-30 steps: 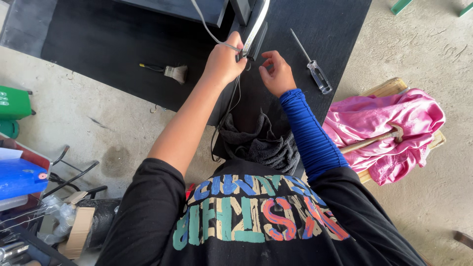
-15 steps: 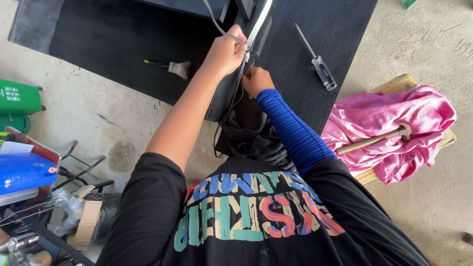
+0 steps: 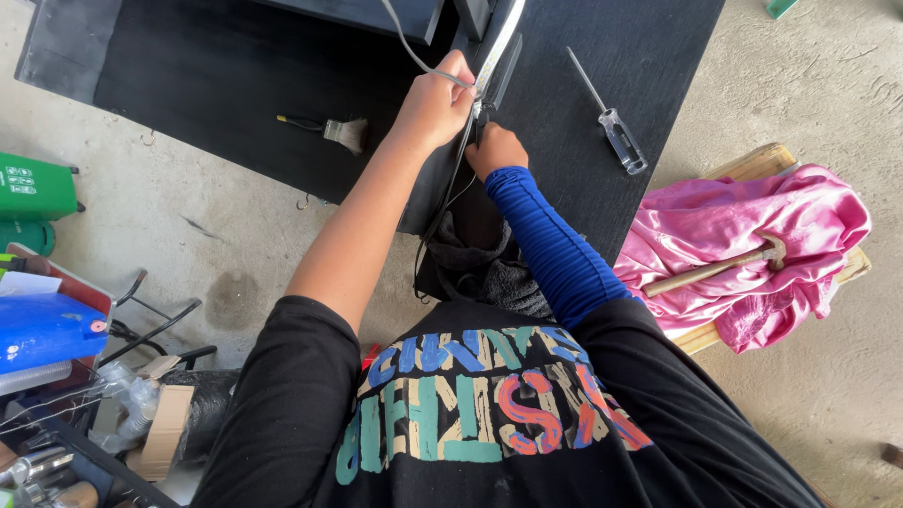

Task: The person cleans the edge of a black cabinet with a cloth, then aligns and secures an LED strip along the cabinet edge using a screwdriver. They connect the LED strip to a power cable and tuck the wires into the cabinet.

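A thin grey cable (image 3: 414,52) is pinched in the closed left hand (image 3: 435,105), against the long pale strip (image 3: 499,42) at the edge of the flat black panel (image 3: 282,75). The right hand (image 3: 496,149), in a blue ribbed sleeve, is curled shut just below; what it grips cannot be told. The cable is best kept taut and the strip steadied. A clear-handled screwdriver (image 3: 611,118) lies near.
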`<state>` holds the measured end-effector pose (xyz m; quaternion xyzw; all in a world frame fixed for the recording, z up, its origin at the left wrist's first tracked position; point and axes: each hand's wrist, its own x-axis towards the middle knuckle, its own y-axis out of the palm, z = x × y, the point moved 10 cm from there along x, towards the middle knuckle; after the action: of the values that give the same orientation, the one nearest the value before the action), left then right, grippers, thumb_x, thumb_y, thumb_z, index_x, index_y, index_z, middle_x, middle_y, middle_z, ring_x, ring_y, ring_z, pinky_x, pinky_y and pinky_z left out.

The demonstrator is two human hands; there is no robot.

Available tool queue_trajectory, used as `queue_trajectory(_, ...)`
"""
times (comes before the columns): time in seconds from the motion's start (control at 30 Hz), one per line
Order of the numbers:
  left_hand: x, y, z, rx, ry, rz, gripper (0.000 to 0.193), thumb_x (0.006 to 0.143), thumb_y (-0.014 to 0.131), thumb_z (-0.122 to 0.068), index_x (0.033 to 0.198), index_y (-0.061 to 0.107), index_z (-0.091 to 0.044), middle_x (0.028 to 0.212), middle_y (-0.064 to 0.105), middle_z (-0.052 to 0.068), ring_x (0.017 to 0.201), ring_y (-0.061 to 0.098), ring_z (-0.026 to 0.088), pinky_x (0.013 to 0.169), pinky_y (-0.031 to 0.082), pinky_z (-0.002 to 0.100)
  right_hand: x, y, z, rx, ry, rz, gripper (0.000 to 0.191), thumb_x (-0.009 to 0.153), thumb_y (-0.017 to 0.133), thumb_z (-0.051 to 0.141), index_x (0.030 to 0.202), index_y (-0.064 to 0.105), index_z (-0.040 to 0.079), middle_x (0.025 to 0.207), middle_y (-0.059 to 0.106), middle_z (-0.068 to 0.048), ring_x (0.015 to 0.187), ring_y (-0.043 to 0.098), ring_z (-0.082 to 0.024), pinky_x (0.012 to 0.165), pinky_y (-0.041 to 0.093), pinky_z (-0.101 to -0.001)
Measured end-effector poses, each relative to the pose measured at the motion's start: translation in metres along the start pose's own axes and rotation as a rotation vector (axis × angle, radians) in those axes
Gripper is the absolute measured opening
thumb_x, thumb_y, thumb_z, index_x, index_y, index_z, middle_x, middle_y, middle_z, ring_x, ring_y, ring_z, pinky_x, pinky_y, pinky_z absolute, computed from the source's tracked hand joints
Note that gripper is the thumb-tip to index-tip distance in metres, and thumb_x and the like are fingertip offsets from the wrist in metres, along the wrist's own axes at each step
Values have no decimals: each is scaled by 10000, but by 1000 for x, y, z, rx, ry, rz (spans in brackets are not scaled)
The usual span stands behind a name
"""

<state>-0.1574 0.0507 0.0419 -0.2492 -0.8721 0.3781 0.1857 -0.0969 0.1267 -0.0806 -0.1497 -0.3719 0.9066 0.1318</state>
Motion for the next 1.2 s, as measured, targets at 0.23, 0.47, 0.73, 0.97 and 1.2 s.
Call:
queue_trajectory(0.23, -1, 1, -1, 16, -6, 0, 166, 933, 716, -126, 990, 565, -89, 752, 692, 83, 700, 719, 237, 627, 539, 361, 8, -23, -4, -37, 13, -55, 674, 801, 835, 406, 1153, 416, 13, 939, 730, -223, 869, 728, -399, 740, 594, -480)
queue_trajectory(0.47, 2, -1, -9, 34, 27, -19, 162, 920, 697, -119, 997, 557, -91, 781, 709, 98, 740, 731, 290, 636, 549, 395, 8, -43, 17, -126, -172, -247, 711, 783, 862, 465, 1156, 425, 46, 1048, 673, -169, 830, 731, -360, 655, 592, -455)
queue_trajectory(0.73, -1, 2, -10, 73, 24, -49, 163, 934, 678, -133, 1017, 544, -94, 801, 721, 121, 797, 729, 349, 652, 551, 447, -9, -58, 25, -96, -249, -517, 599, 749, 829, 352, 1154, 490, 68, 1047, 569, -125, 809, 690, -306, 807, 379, -490)
queue_trajectory(0.97, -6, 10, -11, 127, 27, -9, 354, 849, 781, -169, 1053, 498, -106, 855, 719, 96, 830, 740, 317, 678, 567, 426, -1, -40, 20, -116, -329, -367, 453, 849, 783, 288, 1150, 510, 87, 1062, 630, -100, 835, 685, -274, 890, 364, -476)
queue_trajectory(1.2, 0, 29, -6, 250, -13, 18, 497, 760, 797, -80, 1120, 454, -81, 986, 717, 118, 931, 720, 359, 728, 574, 452, -13, -38, 15, -183, -452, -376, 466, 859, 800, 343, 1164, 559, 86, 1029, 653, -90, 793, 682, -269, 854, 372, -467)
